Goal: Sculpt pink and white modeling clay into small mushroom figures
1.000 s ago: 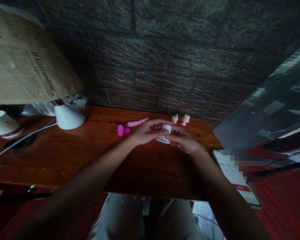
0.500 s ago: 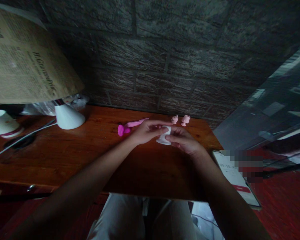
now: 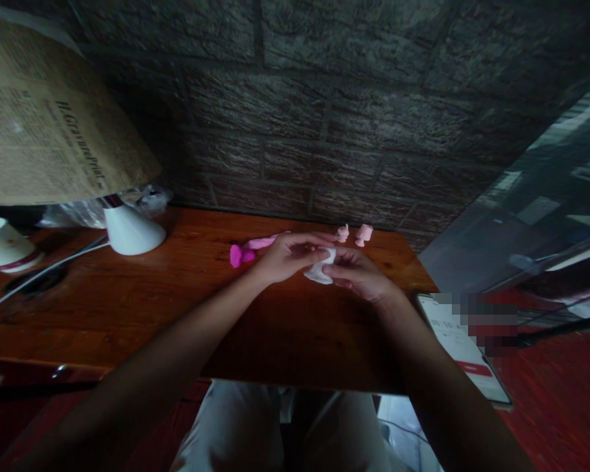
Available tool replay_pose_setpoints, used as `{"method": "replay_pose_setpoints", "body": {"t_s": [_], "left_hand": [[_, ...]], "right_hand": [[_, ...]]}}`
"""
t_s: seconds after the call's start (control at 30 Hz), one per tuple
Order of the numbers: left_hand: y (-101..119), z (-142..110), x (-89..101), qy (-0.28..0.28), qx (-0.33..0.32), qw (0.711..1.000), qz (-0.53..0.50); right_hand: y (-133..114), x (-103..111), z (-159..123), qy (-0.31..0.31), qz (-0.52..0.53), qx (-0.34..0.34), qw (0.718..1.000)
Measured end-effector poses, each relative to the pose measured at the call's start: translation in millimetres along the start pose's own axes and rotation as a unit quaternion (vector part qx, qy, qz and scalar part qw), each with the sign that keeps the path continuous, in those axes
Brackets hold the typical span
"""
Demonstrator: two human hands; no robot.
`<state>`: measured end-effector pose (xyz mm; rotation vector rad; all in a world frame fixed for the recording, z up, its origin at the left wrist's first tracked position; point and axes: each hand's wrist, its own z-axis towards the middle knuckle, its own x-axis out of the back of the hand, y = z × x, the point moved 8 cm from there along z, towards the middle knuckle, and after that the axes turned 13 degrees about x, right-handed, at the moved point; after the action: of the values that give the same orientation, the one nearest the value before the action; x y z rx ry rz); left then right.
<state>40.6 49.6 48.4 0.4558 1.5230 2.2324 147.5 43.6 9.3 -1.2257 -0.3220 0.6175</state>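
Both hands meet over the far middle of a wooden table (image 3: 128, 308). My left hand (image 3: 288, 257) and my right hand (image 3: 358, 274) pinch a small white lump (image 3: 320, 269), soft like modelling clay, between their fingertips. Just left of the left hand lies a bright pink clay piece (image 3: 248, 250) with a long paler strip. Beyond the hands, near the wall, stand two small pale pink clay figures (image 3: 355, 234).
A lamp with a white base (image 3: 130, 231) and a newsprint shade (image 3: 44, 131) stands at the back left, its cable trailing left. A white cup (image 3: 2, 244) sits at the far left. A phone (image 3: 465, 351) lies at the table's right edge. A brick wall backs the table.
The hands have stayed in place, working the white lump, which looks more squeezed between the fingertips. The view has shifted slightly.
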Motion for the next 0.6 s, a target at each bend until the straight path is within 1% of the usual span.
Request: {"method": "replay_pose_setpoints", "body": {"t_s": [0.1, 0.17, 0.3, 0.4, 0.5, 0.6], "left_hand": [[-0.5, -0.7, -2.4, -0.015, 0.007, 0.999, 0.030], [0.3, -1.3, -2.6, -0.018, 0.000, 0.999, 0.049], [3.8, -2.4, -0.9, -0.011, -0.027, 0.996, 0.081], [3.7, -2.2, -0.9, -0.003, -0.025, 0.993, 0.116], [3.9, -2.0, -2.8, -0.004, -0.024, 0.990, 0.141], [5.4, -2.2, -4.7, -0.011, -0.034, 0.989, 0.144]], "right_hand": [[-1.8, -0.8, -0.6, 0.002, -0.002, -0.005, 1.000], [-2.0, -1.2, -1.4, -0.007, -0.020, -0.007, 1.000], [0.2, -0.7, -1.9, -0.012, -0.035, -0.015, 0.999], [1.8, 1.5, -1.0, 0.003, -0.026, -0.022, 0.999], [3.5, 1.5, -0.2, -0.003, -0.037, -0.027, 0.999], [5.0, 0.7, 0.0, -0.011, -0.046, -0.028, 0.998]]}}
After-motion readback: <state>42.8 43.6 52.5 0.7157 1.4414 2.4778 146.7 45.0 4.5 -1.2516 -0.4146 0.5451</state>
